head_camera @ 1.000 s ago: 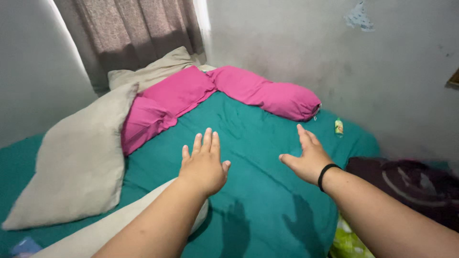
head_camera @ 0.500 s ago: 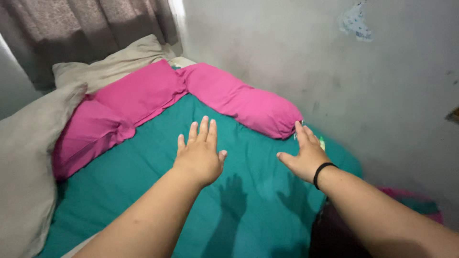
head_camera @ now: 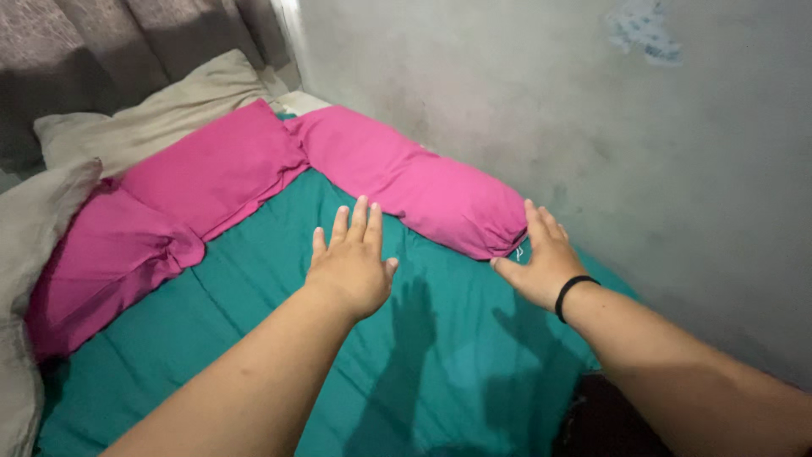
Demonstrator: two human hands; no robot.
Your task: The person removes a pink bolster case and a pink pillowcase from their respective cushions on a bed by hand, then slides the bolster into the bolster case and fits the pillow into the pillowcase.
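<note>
Both my hands reach out over a bed with a teal sheet (head_camera: 254, 322). My left hand (head_camera: 348, 262) hovers flat with fingers spread, just short of a long pink bolster (head_camera: 414, 190) that lies along the wall. My right hand (head_camera: 541, 258), with a black band on the wrist, is open beside the bolster's near end and holds nothing. Whether it touches the bolster I cannot tell.
A pink pillow (head_camera: 161, 203) lies left of the bolster. Beige pillows (head_camera: 152, 118) are stacked at the head by a curtain (head_camera: 101, 42). A grey wall (head_camera: 592, 127) runs along the right side. A dark cloth (head_camera: 609, 423) sits at the lower right.
The view has swung right and closer to the bolster. Both hands moved forward toward it. The small bottle by the bolster's end is no longer visible.
</note>
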